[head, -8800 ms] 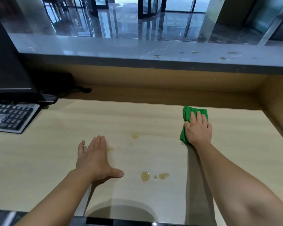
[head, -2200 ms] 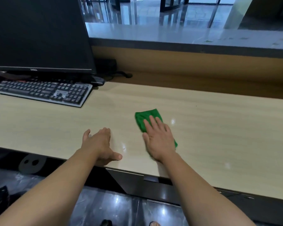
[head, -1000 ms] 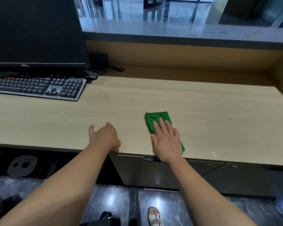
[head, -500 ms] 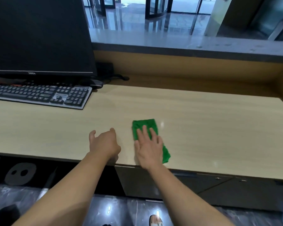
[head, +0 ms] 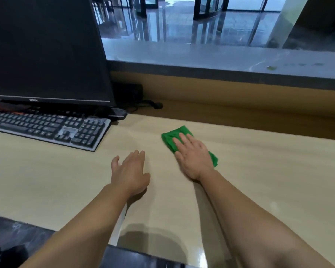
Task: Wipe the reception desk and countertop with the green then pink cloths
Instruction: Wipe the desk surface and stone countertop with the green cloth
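Right hand (head: 194, 158) flat on green cloth (head: 174, 136), fingers straight, pressing it to desk (head: 269, 171) mid-surface (right of keyboard (head: 46, 128)). Left hand (head: 131, 171) rests on desk beside it, fingers relaxed, holding nothing.

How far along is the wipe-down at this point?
Done: the desk shows no spills. In hand: the right hand presses the green cloth flat on the desk; the left hand rests beside it. Left: the countertop shows a yellowish spot at far right, and no pink cloth is in view.
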Tool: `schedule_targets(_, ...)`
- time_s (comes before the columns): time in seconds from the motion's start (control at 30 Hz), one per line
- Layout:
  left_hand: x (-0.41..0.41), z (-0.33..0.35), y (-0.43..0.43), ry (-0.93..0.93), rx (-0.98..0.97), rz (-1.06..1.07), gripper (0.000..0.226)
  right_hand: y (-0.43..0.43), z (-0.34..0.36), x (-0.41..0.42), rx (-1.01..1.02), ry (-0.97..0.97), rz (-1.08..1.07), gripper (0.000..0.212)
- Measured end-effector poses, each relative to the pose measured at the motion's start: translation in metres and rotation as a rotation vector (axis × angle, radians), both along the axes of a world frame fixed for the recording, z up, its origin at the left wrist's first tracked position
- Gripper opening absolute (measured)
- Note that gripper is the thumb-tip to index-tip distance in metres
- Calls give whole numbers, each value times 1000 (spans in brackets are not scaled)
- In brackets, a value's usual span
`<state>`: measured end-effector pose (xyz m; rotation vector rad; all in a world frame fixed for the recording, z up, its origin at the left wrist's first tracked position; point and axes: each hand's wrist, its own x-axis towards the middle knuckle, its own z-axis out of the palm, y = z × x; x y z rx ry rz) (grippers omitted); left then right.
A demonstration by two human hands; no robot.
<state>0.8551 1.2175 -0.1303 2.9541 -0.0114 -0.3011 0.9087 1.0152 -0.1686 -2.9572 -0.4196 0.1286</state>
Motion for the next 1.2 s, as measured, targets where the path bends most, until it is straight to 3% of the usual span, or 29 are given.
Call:
schedule_targets(0.17, 28, 2, -16, 37, -1, 28, 60, -66, 7, 38, -72, 2, -247, 54)
schedule_targets(0.3, 41, 10, -23, 70, -5, 43, 69, -48, 10, 36, -43, 7, -334, 55)
schedule_targets(0.37, 42, 13, -24, 70, -24, 65, 63, -23, 11, 23, 2, 12, -226, 54)
schedule_targets(0.47, 45, 19, -25, 48, -70, 83, 36, 22, 13, 1, 57, 37, 67, 53)
schedule_targets(0.57, 52, 23, -25, 32, -87, 70, 42, 47, 10, 10, 18, 24, 271, 53)
schedule_targets(0.7, 69, 20, -25, -8, -76, 51, 50, 52, 5, 48, 0, 5, 317, 54)
schedule_targets(0.87, 89, 11, -33, -20, 1, 12, 79, 45, 5, 96, 9, 12, 216, 53)
schedule_targets(1.2, 111, 1, -57, 14, 12, -85, 79, -106, 12, 118, -52, 47, -398, 55)
